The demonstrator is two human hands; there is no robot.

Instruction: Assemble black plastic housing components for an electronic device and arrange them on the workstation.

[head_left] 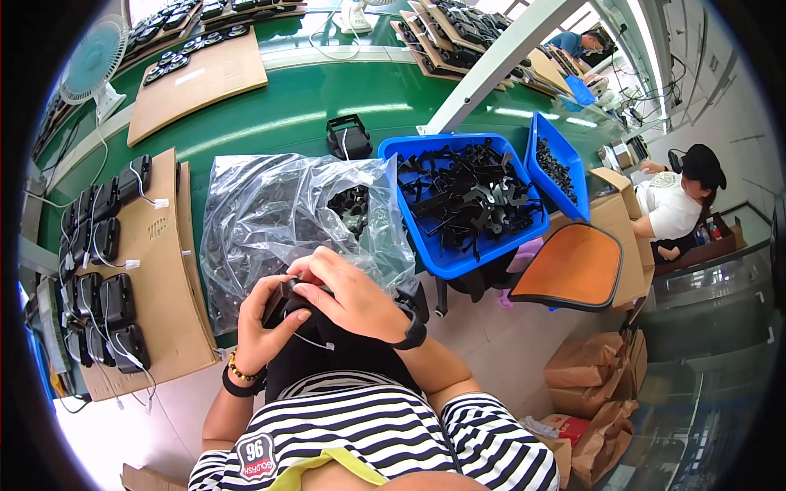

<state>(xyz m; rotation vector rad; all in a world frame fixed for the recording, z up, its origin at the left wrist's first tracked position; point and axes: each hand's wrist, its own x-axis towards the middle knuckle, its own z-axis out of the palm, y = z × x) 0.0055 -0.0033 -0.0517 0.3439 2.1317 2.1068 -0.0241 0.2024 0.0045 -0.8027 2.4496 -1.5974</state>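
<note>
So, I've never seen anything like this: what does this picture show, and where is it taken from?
There's no machine here, only a person's bare hands. The camera sits on their head, looking down; its wide lens bends straight edges. The left hand and right hand together hold a small black housing, partly hidden by the fingers. Ahead, on a green table, are a clear plastic bag and a blue bin full of black brackets. At left, a cardboard sheet carries rows of black units with white-plugged cables.
</note>
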